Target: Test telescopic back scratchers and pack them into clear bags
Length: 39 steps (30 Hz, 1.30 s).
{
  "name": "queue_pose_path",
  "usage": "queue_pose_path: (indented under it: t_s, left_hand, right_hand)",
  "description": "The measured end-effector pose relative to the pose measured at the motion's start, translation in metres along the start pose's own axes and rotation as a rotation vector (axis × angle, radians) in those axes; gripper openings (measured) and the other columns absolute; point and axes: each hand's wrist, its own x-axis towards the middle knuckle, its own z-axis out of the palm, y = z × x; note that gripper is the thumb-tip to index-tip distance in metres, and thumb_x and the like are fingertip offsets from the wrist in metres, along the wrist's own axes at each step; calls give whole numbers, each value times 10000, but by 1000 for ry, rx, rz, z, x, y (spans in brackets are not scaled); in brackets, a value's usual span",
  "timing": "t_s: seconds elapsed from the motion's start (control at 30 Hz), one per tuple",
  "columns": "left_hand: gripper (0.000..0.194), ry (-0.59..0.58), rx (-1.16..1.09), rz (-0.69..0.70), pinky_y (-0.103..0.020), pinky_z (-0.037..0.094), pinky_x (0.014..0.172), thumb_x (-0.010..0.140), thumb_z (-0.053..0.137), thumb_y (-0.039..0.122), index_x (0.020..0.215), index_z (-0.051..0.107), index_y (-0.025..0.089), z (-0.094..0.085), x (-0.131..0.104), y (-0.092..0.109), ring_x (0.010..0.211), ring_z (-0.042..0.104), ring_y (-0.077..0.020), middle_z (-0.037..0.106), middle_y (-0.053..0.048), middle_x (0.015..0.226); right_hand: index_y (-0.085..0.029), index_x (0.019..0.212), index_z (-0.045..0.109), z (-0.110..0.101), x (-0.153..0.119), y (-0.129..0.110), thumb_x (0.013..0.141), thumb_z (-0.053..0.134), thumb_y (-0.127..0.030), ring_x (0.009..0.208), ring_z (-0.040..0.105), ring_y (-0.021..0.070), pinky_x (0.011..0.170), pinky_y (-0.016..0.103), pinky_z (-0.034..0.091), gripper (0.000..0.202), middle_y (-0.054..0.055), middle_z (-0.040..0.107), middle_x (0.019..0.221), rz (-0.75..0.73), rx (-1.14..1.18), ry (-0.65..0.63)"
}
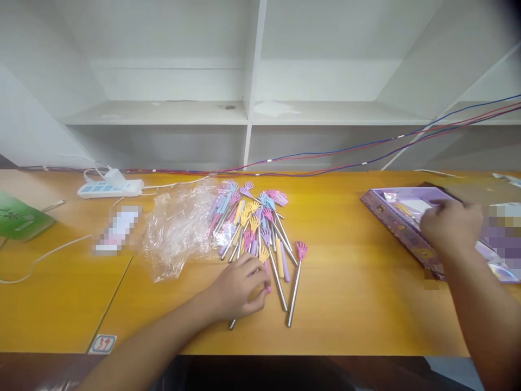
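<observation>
Several small hand-shaped back scratchers (266, 236) with metal rods and pastel handles lie in a loose pile at the middle of the table. My left hand (244, 285) is at the pile's near edge, its fingers curled round a pink handle end. One pink-headed scratcher (295, 282) lies apart, just right of the pile. At the right, my right hand (453, 222) is over an open purple patterned box (411, 239); its fingers are bent down and partly hidden, so what they hold cannot be made out. Flat packaged items lie inside the box.
Crumpled clear plastic (175, 233) lies left of the pile. Farther left are a white power strip (109, 188), a blurred phone-like object (119, 231) and a green box (22, 217). Cables (313, 155) run along the back, before white shelves (171, 114).
</observation>
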Motion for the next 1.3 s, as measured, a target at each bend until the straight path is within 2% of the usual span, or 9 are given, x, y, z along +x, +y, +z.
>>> queue_pose_path:
  t_s: [0.07,0.17,0.23,0.3,0.43,0.6,0.93,1.1,1.3]
  left_hand:
    - [155,-14,-4,-12,-375,510,942,954,602,135,1058,690,211,-1,1,0,1061,588,-244,690,-84,1050]
    - [195,-21,-45,-35,-368,501,980,948,577,86,1053,679,215,-4,2,0,1056,590,-224,696,-67,1050]
    - [196,-9,-53,-51,-368,492,988,948,566,73,1033,669,217,-5,2,-1,1044,590,-215,694,-58,1049]
    - [184,13,-43,-64,-369,491,975,948,566,79,1033,659,213,-5,1,-3,1031,589,-215,686,-62,1050]
    - [179,21,-36,-84,-375,494,962,955,573,101,1072,655,208,-4,-2,-7,1025,591,-221,677,-69,1050]
    - [161,11,-30,-92,-373,496,964,959,572,113,1062,648,210,-4,-2,-8,1031,596,-223,680,-67,1043]
    - [171,-31,-44,-165,-393,512,961,957,566,112,1077,640,210,-6,-2,-12,1046,599,-232,684,-74,1056]
    - [162,-34,-55,-180,-392,513,965,962,574,126,1082,640,214,-5,-4,-14,1055,602,-234,680,-78,1068]
    - [151,-48,-53,-178,-390,508,968,963,573,121,1064,639,211,-4,-4,-15,1044,594,-227,674,-68,1048]
  right_hand:
    - [-33,1330,695,12,-1,-39,1036,341,-356,911,698,328,827,477,551,562,296,727,1074,-117,132,-55]
    - [-176,1452,636,42,-5,-121,969,579,-567,1238,661,314,1075,420,536,624,189,687,1387,-346,275,-144]
    - [-156,1578,520,62,-6,-176,925,632,-665,1441,531,404,1212,518,441,836,226,560,1565,-464,361,-202]
    - [-124,1666,385,76,-3,-222,901,645,-710,1520,428,479,1239,625,374,997,266,453,1658,-490,430,-280]
    - [-198,1682,379,90,11,-268,952,580,-683,1493,461,462,1208,652,364,900,213,491,1658,-559,489,-318]
    - [-239,1634,482,101,27,-281,979,564,-567,1443,492,426,1172,607,375,737,170,582,1585,-661,541,-311]
    - [-233,1469,635,116,39,-306,942,629,-464,1234,566,361,1048,498,436,576,158,667,1366,-711,594,-246]
    - [-208,1227,727,117,43,-280,881,685,-532,1150,566,355,1011,480,454,476,165,661,1219,-697,559,-245]
    - [-226,981,684,107,38,-228,916,620,-530,1096,556,328,1014,477,454,318,153,647,1155,-709,513,-241]
